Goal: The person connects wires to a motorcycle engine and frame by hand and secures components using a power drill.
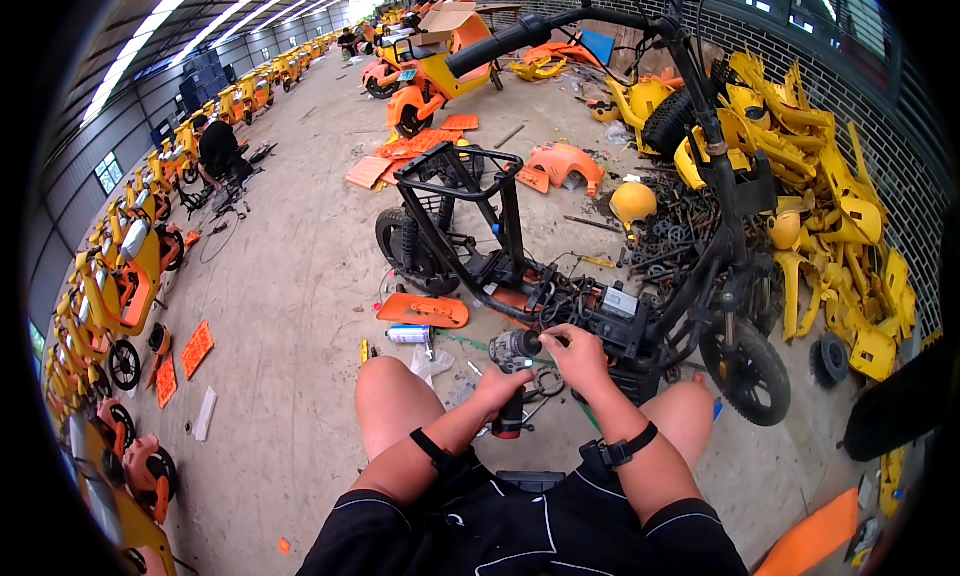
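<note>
- While the left hand [497, 383] grips the cordless drill [513, 376] upright betw. the knees, its chuck sits just before the stripped black e-bike frame [560, 286].
- Right hand [577, 354] pinches at the chuck, prob. steadying the bit.
- Orange panel [423, 310] and spray can [408, 334] lie on the floor nearby, w/in reach.

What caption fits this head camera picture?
Left hand grips a power drill; right hand touches its tip beside a stripped scooter frame.
</note>
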`<state>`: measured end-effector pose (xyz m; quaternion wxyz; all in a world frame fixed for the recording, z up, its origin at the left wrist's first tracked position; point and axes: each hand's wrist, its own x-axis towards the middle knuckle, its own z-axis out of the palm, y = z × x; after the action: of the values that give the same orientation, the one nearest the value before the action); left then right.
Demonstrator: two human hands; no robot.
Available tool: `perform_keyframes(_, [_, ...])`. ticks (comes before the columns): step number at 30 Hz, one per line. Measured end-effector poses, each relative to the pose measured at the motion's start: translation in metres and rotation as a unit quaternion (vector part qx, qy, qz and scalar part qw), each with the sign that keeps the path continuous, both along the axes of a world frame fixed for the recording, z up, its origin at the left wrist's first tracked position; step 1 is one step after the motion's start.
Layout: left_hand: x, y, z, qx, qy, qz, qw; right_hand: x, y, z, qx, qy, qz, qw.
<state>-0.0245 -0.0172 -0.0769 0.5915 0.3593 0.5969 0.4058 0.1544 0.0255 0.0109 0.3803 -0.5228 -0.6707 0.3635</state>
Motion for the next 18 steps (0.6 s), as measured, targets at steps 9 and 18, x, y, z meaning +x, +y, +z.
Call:
perform_keyframes(9, [0.0, 0.002, 0.002, 0.028, 0.058, -0.007, 0.998, 0.003, 0.0, 0.003, -0.019, -0.028, -0.005, 0.999])
perform_keyframes(18, [0.001, 0.005, -0.012, 0.081, 0.199, 0.058, 0.975, 0.009, -0.003, 0.006, -0.013, -0.087, -0.001, 0.996])
